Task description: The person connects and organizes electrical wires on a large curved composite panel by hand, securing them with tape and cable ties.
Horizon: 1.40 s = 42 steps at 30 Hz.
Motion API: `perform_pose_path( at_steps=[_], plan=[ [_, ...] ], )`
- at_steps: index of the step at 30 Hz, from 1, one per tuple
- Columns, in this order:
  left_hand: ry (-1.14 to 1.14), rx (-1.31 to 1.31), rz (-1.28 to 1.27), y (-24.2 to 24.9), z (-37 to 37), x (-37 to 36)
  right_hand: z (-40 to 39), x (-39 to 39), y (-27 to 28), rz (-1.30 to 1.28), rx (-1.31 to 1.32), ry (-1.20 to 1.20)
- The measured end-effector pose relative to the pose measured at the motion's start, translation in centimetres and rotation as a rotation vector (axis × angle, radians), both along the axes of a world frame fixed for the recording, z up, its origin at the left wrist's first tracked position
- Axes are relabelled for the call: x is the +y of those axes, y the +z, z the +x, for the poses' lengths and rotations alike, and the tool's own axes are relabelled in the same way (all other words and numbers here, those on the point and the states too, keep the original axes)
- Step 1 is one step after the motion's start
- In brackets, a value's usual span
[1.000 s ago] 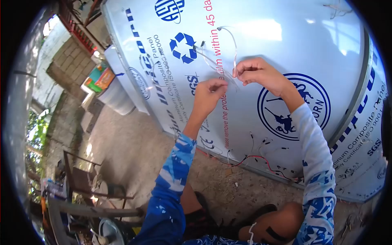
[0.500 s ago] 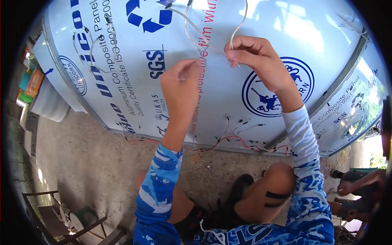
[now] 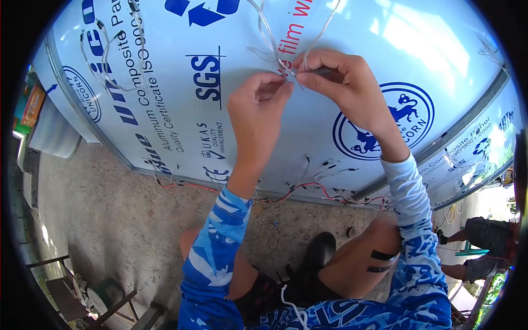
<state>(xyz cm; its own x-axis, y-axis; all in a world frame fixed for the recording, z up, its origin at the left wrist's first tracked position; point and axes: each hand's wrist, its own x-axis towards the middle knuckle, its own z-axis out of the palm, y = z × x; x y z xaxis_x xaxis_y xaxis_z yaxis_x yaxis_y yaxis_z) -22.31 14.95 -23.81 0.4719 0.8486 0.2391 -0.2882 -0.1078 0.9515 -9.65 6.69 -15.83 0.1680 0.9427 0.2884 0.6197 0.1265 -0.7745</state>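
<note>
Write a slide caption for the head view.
Both hands, left and right, pinch thin white wires over a printed composite panel.

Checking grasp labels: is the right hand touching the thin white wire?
Touching. The head view shows the right hand pinching the thin white wire between its fingertips.

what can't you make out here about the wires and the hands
Head view only:
- Where the two thin white wires meet: hidden behind the fingertips of the left hand and right hand.
- The wires' upper run: cut off by the top edge.
- Connectors on the red wires: too small.
- The person at right: cropped by the lens rim.
</note>
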Motion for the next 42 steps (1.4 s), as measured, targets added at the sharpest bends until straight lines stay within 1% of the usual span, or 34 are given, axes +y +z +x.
perform_pose_path(
  at_steps=[1,2,3,4,5,6,7,9,11,12,14,15,17,20,25,28,30,36,40,42],
  plan=[
    [0.088,-0.004,0.089,0.1,0.1,-0.4,0.0,0.1,-0.2,-0.002,-0.004,0.001],
    [0.178,-0.007,0.177,0.1,0.4,-0.6,0.1,0.2,-0.6,0.074,-0.035,-0.002],
    [0.183,-0.013,0.175,-0.2,0.8,-0.5,0.1,0.3,-0.7,0.152,-0.066,-0.002],
    [0.300,-0.015,0.372,-0.9,1.2,-0.2,0.0,0.2,-0.4,0.154,-0.072,0.006],
    [0.417,-0.012,0.569,-1.3,1.3,0.0,-0.3,-0.1,0.0,0.053,-0.067,-0.018],
    [0.424,-0.013,0.574,-1.3,1.3,0.0,-0.5,-0.2,0.2,-0.046,-0.061,-0.043],
    [0.392,0.028,0.592,-1.2,1.2,-0.1,-0.2,0.1,0.1,-0.039,-0.063,-0.036],
    [0.356,0.075,0.612,-1.0,0.9,-0.2,0.4,0.4,-0.7,0.111,-0.009,0.025],
    [0.135,-0.031,0.336,-0.2,0.6,-0.3,0.7,0.5,-0.6,0.107,0.011,0.050],
    [0.134,-0.028,0.336,0.0,0.5,-0.3,0.7,0.4,-0.4,0.099,0.027,0.076],
    [-0.073,-0.202,0.139,0.4,0.1,-0.2,0.4,0.3,-0.1,0.081,0.085,0.084],
    [-0.076,-0.198,0.134,0.6,-0.1,-0.2,0.2,0.2,0.0,0.065,0.141,0.087],
    [-0.173,-0.281,0.058,0.8,-0.3,-0.1,0.1,0.0,0.6,0.036,0.137,0.088],
    [-0.216,-0.283,0.030,0.8,-0.5,0.1,0.3,-0.1,0.3,0.026,0.106,0.086],
    [-0.225,-0.320,0.023,1.1,-0.7,0.1,0.3,0.0,0.4,0.033,0.078,0.092],
    [-0.236,-0.339,0.005,1.3,-0.9,0.2,0.1,0.1,0.5,0.045,0.088,0.052],
    [-0.240,-0.335,0.002,1.4,-1.3,0.3,-0.1,0.2,0.7,0.009,0.076,0.037],
    [-0.213,-0.293,-0.020,1.9,-2.1,0.5,-0.6,0.5,1.1,-0.019,0.113,0.052],
    [-0.241,-0.296,-0.041,1.9,-2.3,0.6,-0.5,0.5,1.2,-0.040,0.162,0.068],
    [-0.261,-0.302,-0.051,1.8,-2.4,0.7,-0.4,0.4,1.4,-0.110,0.169,0.028]
  ],
)
